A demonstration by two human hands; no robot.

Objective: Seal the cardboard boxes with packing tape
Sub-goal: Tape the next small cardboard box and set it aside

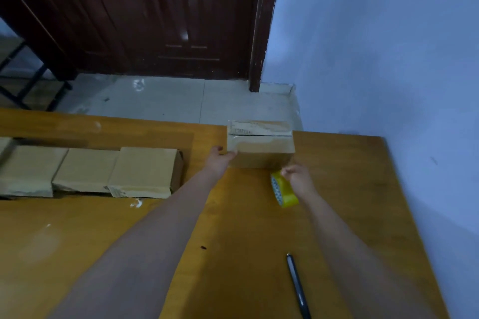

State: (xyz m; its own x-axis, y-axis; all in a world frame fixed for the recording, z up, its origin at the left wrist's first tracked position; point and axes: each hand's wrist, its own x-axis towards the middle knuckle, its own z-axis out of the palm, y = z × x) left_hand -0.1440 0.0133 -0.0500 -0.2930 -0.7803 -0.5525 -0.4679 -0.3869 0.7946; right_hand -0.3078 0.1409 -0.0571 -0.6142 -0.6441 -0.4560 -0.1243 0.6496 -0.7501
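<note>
Gripping box [261, 149] lengthwise across, tape roll [283, 190] upright

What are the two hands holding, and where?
Left hand grips the cardboard box at its near left corner; right hand holds the yellow tape roll by its top.

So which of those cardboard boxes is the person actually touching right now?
The box at the table's far edge, standing alone with tape across its top. The left hand holds its corner; the three boxes in a row lie untouched to the left.
</note>
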